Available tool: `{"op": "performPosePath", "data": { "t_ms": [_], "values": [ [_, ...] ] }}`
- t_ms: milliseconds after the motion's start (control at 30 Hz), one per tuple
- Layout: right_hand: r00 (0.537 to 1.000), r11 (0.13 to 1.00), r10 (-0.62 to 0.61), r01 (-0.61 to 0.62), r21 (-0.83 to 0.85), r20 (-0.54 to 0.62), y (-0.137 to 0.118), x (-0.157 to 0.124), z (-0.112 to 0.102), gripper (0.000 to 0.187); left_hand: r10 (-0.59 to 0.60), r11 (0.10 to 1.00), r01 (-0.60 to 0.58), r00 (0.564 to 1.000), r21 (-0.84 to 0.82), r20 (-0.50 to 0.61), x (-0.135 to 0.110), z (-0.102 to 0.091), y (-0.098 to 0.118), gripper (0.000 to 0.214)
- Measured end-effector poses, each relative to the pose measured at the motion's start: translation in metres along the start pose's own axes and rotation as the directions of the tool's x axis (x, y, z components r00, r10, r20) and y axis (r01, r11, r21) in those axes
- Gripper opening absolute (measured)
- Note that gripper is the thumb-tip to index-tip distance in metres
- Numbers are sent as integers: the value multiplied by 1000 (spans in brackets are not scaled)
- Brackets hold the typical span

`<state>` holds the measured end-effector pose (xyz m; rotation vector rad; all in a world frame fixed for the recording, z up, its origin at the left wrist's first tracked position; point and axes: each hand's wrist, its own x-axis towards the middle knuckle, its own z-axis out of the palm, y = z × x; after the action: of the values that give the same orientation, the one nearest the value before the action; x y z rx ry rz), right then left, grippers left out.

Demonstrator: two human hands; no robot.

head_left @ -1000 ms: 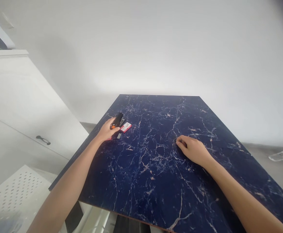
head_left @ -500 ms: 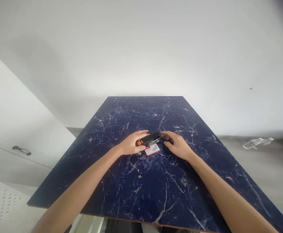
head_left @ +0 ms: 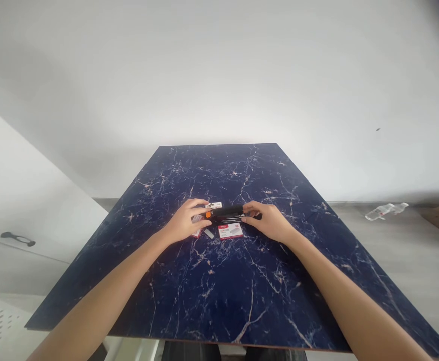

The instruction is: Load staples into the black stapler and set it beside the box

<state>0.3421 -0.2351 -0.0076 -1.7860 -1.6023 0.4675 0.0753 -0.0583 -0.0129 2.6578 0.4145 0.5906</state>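
Note:
A black stapler [head_left: 227, 211] with an orange end lies crosswise between my hands. My left hand [head_left: 185, 219] curls around its orange end, thumb in front and fingers behind. At the other end, the fingers and thumb of my right hand [head_left: 266, 220] pinch the stapler. Just in front of it, a red and white staple box [head_left: 231, 231] lies flat on the table. A small silver strip of staples [head_left: 209, 233] sits near my left thumb. Partly hidden by my left hand is another red and white box [head_left: 196, 233]. Behind the stapler shows a white card package [head_left: 213, 205].
The dark blue marbled table [head_left: 219, 286] has its far edge near a pale wall [head_left: 219, 75]. A white cabinet with a dark handle [head_left: 17, 238] stands at the left. On the floor to the right lies a clear plastic bottle [head_left: 386, 211].
The stapler has turned from a slant to nearly level. My left hand has shifted left, uncovering the staple strip and other packages. My right fingers have closed on the stapler's end. The view has shifted slightly.

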Motion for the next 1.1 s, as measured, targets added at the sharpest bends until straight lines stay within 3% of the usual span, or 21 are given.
{"op": "performPosePath", "data": {
  "t_ms": [267, 400, 500, 633, 900, 1100],
  "values": [
    [999, 988, 33, -31, -151, 12, 14, -7, -37, 22, 30, 999, -29, 999, 23, -26, 0, -11, 7, 27],
    [997, 990, 47, -55, -133, -65, 11, -7, -37, 21, 212, 975, -197, 965, 107, -155, -2, -23, 18, 9],
    [990, 988, 43, -62, -142, -132, 8, -6, -32, 22, 376, 902, -368, 927, 225, 7, -3, -26, 32, 13],
    [983, 983, 20, -53, -176, -185, 4, -5, -27, 30, 421, 811, -461, 887, 360, 187, -4, -21, 47, 20],
    [981, 980, -18, -21, -200, -191, -1, -8, -27, 32, 319, 872, -394, 907, 290, 274, -8, -17, 50, 21],
    [984, 980, -52, 18, -199, -170, -7, -8, -23, 30, 292, 940, -315, 941, 129, 169, -6, -11, 52, 22]
  ]
}}
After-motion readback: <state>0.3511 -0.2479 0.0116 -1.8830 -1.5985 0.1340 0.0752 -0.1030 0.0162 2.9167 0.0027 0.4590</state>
